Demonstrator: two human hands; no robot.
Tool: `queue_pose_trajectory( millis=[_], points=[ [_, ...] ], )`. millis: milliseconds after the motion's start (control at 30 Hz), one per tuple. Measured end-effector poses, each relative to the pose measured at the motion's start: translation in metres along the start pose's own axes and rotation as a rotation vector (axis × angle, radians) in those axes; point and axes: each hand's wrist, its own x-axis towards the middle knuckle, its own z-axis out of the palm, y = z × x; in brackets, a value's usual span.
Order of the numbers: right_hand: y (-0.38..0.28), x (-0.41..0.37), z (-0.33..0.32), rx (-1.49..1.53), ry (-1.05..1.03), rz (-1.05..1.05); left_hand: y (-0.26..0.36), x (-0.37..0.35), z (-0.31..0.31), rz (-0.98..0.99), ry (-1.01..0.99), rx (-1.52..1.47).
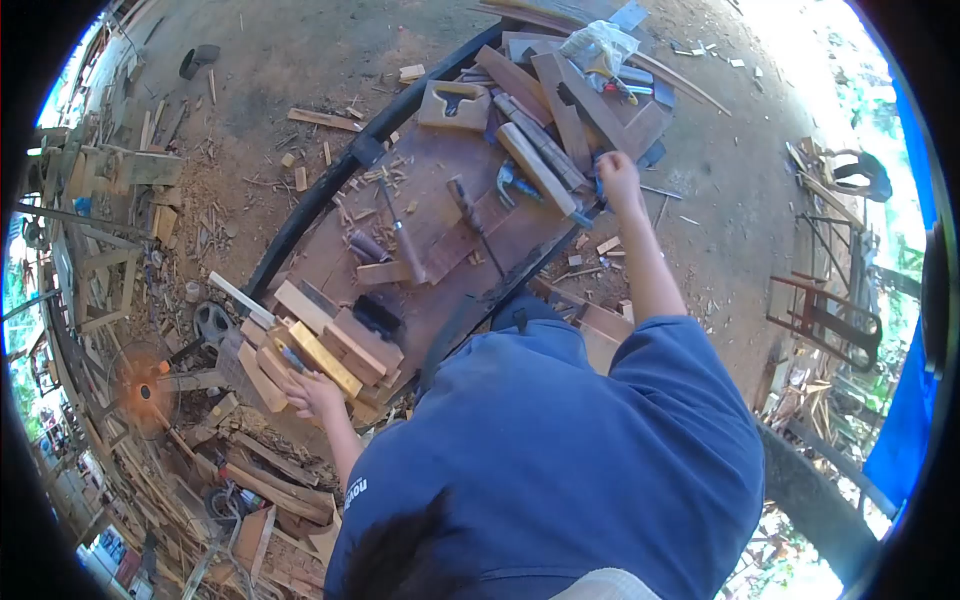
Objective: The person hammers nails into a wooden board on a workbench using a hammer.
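- One orange fan [147, 391], left of the bench [440, 160].
- Left hand [315, 394], at the bench's left end: fingers parted, over stacked blocks; whether it presses on any cannot be told.
- One yellow block [326, 359], same end, beside the left hand: straight-edged, brighter than the surrounding pale and reddish-brown wood.
- One black object [377, 316], on the bench beside the stack.
- One wooden-handled tool [407, 250], mid-bench.
- One cut-out block [454, 106], at the bench's far edge: pale, dark irregular opening.
- One clear plastic bag [600, 48], at the bench's far right end.
- Right hand [620, 178], at the bench's right edge: fingers curled; contents cannot be told.
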Motion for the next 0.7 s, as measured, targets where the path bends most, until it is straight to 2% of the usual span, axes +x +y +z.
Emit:
queue_pose_trajectory(
  millis=[33, 67, 133, 167, 233, 267, 367, 433, 500, 567, 600, 633, 667, 700],
  points=[
    [0.035, 0.044, -0.002, -0.011, 0.086, -0.007, 0.004, -0.010, -0.002, -0.008, 0.001, 0.006],
    [0.045, 0.078, -0.014, -0.145, 0.159, -0.053, 0.008, -0.020, -0.003, -0.015, -0.029, -0.020],
    [0.040, 0.129, -0.031, -0.295, 0.155, 0.079, 0.015, -0.041, 0.002, -0.034, -0.034, -0.020],
    [0.046, 0.153, -0.033, -0.289, 0.141, 0.077, 0.020, -0.055, 0.001, -0.048, -0.032, -0.014],
    [0.061, 0.193, -0.029, -0.347, 0.063, 0.203, 0.023, -0.080, -0.001, 0.031, -0.060, -0.038],
    [0.067, 0.207, -0.024, -0.347, 0.047, 0.202, 0.020, -0.087, 0.007, 0.043, -0.039, -0.052],
    [0.062, 0.230, -0.007, -0.493, -0.022, 0.220, 0.019, -0.111, 0.007, 0.025, -0.156, -0.054],
    [0.044, 0.225, 0.004, -0.660, -0.029, 0.210, 0.020, -0.125, 0.004, -0.011, -0.161, -0.070],
    [0.029, 0.229, 0.010, -0.841, -0.201, 0.311, 0.019, -0.135, 0.002, -0.021, -0.213, -0.198],
    [0.005, 0.222, 0.004, -0.876, -0.397, 0.295, 0.012, -0.144, 0.017, 0.038, -0.144, -0.133],
    [0.034, 0.231, 0.014, -0.937, -0.384, 0.207, 0.015, -0.148, 0.010, -0.002, -0.244, -0.278],
    [0.036, 0.226, 0.013, -1.014, -0.379, 0.086, 0.018, -0.151, 0.004, -0.050, -0.333, -0.429],
    [0.106, 0.258, 0.023, -0.875, -0.320, 0.068, 0.009, -0.154, 0.027, 0.019, -0.251, -0.367],
    [0.117, 0.256, 0.026, -0.459, -0.242, 0.054, -0.005, -0.158, 0.052, 0.083, -0.174, -0.297]
  ],
)
